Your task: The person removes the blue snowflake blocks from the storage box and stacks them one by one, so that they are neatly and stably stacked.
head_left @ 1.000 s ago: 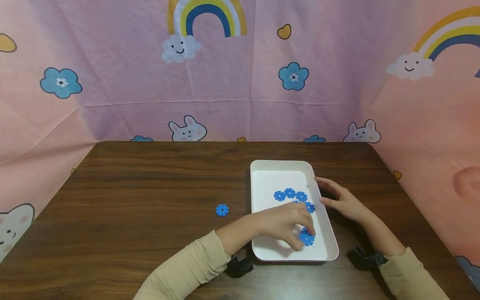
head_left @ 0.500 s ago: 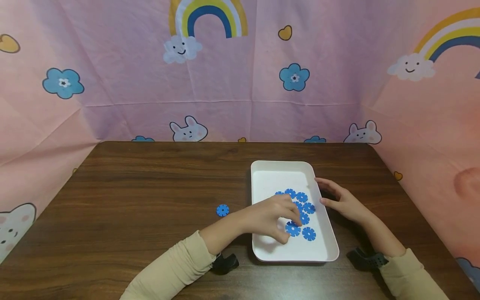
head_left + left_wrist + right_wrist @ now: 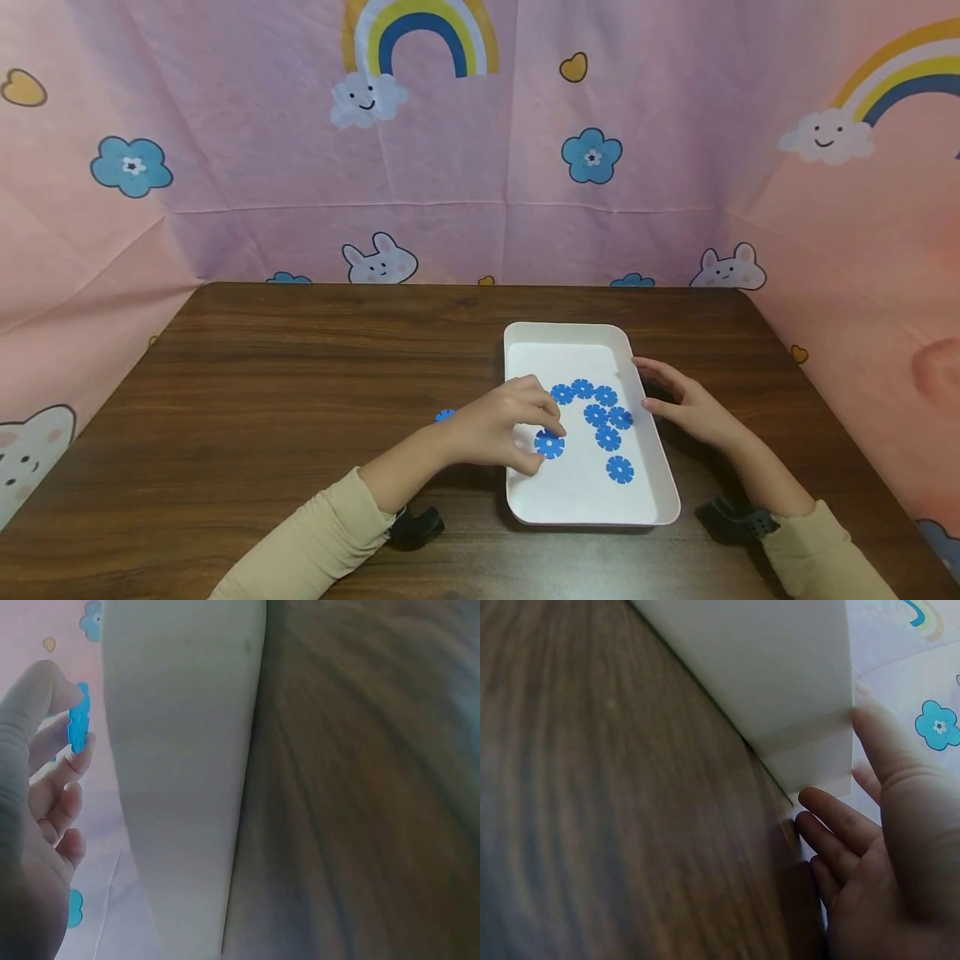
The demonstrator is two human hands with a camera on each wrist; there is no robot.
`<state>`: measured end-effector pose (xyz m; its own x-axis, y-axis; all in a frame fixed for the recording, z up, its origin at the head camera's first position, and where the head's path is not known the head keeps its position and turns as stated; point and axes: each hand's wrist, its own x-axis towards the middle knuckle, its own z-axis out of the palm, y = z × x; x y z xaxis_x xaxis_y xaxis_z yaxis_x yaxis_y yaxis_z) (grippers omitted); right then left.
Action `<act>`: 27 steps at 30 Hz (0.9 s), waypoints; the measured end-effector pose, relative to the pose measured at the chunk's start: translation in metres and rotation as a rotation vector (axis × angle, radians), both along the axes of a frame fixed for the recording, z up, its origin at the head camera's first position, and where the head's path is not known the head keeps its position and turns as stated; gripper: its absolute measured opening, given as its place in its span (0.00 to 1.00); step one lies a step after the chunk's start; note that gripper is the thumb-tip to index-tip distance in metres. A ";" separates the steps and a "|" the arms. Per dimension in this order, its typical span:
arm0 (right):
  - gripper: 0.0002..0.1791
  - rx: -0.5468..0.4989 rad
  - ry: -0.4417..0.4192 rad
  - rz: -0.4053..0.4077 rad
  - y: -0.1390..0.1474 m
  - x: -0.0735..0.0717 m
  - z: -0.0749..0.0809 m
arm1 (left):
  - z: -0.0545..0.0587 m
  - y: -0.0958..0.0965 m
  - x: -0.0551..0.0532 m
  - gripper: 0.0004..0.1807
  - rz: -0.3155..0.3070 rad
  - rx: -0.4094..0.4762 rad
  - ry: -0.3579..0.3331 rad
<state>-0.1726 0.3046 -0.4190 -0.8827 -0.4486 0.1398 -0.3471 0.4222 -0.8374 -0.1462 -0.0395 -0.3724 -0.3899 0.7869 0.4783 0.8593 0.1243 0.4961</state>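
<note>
In the head view my left hand (image 3: 498, 425) is over the left part of the white tray (image 3: 555, 504), pinching a blue notched disc (image 3: 550, 445) between thumb and fingers. The left wrist view shows this blue disc (image 3: 79, 720) edge-on between the thumb and fingertips. Several more blue discs (image 3: 608, 437) lie flat in the tray, towards its right side. My right hand (image 3: 693, 406) touches the tray's right wall, its fingers loosely bent. The right wrist view has the thumb of this right hand (image 3: 885, 847) against the tray's edge.
One loose blue disc (image 3: 446, 414) lies on the dark wooden table (image 3: 300, 375) left of the tray, partly hidden by my left forearm. A printed cloth (image 3: 450, 167) hangs behind the table and along its sides.
My left hand has moved left across the tray, carrying the blue disc away from the others. More discs are uncovered. The right hand stays at the tray's side.
</note>
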 end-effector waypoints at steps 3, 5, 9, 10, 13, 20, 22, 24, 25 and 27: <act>0.34 0.001 0.002 -0.001 0.000 0.000 -0.001 | 0.000 -0.009 0.000 0.17 0.022 0.007 -0.012; 0.34 0.005 0.003 -0.005 0.000 0.000 -0.001 | 0.000 -0.015 0.001 0.17 0.036 0.005 -0.012; 0.34 0.012 0.000 -0.012 0.000 0.001 -0.001 | -0.002 -0.028 0.000 0.17 0.066 -0.001 -0.007; 0.34 0.013 -0.001 -0.013 0.000 0.001 -0.001 | -0.002 -0.031 0.000 0.16 0.074 -0.001 -0.007; 0.34 0.016 -0.001 -0.015 0.000 0.001 0.000 | -0.005 -0.041 -0.001 0.16 0.093 -0.007 -0.004; 0.34 0.009 -0.001 -0.012 -0.001 0.001 0.001 | -0.008 -0.065 -0.003 0.15 0.143 -0.011 -0.010; 0.34 0.010 -0.001 -0.011 -0.001 0.001 0.001 | -0.008 -0.070 -0.003 0.15 0.155 -0.009 -0.015; 0.34 0.011 -0.002 -0.011 -0.001 0.001 0.001 | -0.009 -0.076 -0.004 0.15 0.165 -0.005 -0.028; 0.34 0.011 -0.002 -0.009 -0.001 0.001 0.001 | -0.009 -0.078 -0.004 0.15 0.168 -0.003 -0.034; 0.34 0.011 -0.002 -0.008 -0.001 0.001 0.002 | -0.011 -0.083 -0.005 0.15 0.178 -0.001 -0.049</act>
<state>-0.1714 0.3035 -0.4172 -0.8866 -0.4430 0.1330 -0.3418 0.4338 -0.8336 -0.1512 -0.1227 -0.3834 -0.5457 0.7040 0.4545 0.7986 0.2726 0.5366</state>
